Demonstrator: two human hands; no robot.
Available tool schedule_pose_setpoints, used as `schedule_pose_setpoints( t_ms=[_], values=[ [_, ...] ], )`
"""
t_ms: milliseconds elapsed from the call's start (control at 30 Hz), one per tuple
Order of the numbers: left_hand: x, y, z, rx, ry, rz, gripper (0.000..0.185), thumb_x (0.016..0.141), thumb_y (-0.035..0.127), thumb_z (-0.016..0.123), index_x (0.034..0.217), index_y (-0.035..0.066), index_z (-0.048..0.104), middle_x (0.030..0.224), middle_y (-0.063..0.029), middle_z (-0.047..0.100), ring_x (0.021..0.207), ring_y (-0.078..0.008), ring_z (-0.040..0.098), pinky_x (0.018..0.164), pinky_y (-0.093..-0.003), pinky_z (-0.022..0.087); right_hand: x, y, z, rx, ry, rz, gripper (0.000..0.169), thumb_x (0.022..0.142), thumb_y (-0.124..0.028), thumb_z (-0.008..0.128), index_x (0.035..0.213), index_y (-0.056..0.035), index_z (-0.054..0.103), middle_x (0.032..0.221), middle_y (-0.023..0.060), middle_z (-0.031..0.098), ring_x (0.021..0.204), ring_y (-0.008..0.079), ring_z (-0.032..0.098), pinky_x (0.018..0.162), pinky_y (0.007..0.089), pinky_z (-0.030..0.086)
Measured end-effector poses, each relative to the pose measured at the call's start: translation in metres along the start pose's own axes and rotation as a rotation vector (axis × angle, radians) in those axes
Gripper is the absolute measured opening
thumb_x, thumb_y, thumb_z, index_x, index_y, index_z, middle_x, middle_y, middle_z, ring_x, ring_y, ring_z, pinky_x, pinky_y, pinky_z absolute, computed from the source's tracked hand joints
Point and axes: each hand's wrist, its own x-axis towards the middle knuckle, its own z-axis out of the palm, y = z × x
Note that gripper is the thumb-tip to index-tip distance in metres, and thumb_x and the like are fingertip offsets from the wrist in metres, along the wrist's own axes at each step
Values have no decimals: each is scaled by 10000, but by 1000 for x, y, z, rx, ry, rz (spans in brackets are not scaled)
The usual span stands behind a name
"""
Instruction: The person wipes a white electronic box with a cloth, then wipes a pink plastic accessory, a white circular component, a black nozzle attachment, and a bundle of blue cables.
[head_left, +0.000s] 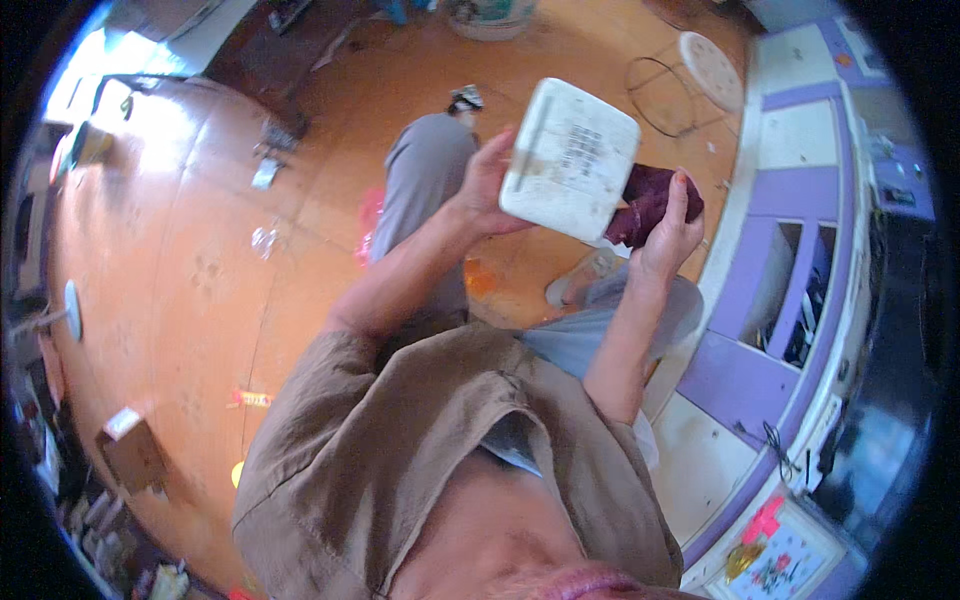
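Observation:
My left hand (487, 187) grips the left edge of a white, roughly square object (571, 159), whose flat face shows dark spots and writing. A dark maroon cloth (646, 202) is bunched in my right hand (671, 225), beside the lower right edge of the white object. Both hands are raised above my knees, in front of grey trousers. The far side of the white object is hidden, and so are parts of the left fingers.
A round-topped stool (711, 71) stands at the upper right. Purple and white cabinets (796, 189) line the right side. A cardboard box (136, 454) is at the lower left, and plastic scraps (264, 241) lie on the orange floor.

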Motion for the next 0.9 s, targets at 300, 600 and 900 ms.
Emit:
schedule_pose_setpoints(
  t_ms=[300, 600, 900],
  values=[
    [15, -4, -6, -172, -68, 106, 721, 888, 614, 435, 1347, 58, 455, 1310, -164, 518, 1181, -311, 521, 1033, -448, 396, -60, -41, 49, -886, -701, -891, 527, 828, -342, 676, 1265, -73, 554, 1301, 161, 501, 1165, 330, 478, 983, 443, 394],
    [2, 9, -2, 45, 87, 4, 612, 918, 605, 417, 1194, 75, 547, 1105, -105, 608, 963, -220, 628, 839, -392, 547, -52, 5, 62, -720, -798, -983, 295, 801, -185, 680, 1092, -139, 694, 1158, 26, 619, 1003, 259, 501, 882, 364, 405],
    [11, -8, -15, -138, 7, 26, 628, 959, 555, 335, 1363, 85, 431, 1296, -137, 542, 1175, -291, 548, 1031, -457, 411, -27, 3, 62, -799, -601, -936, 273, 809, -187, 676, 1068, -103, 678, 1042, 43, 644, 927, 249, 520, 850, 350, 409]
  ],
)
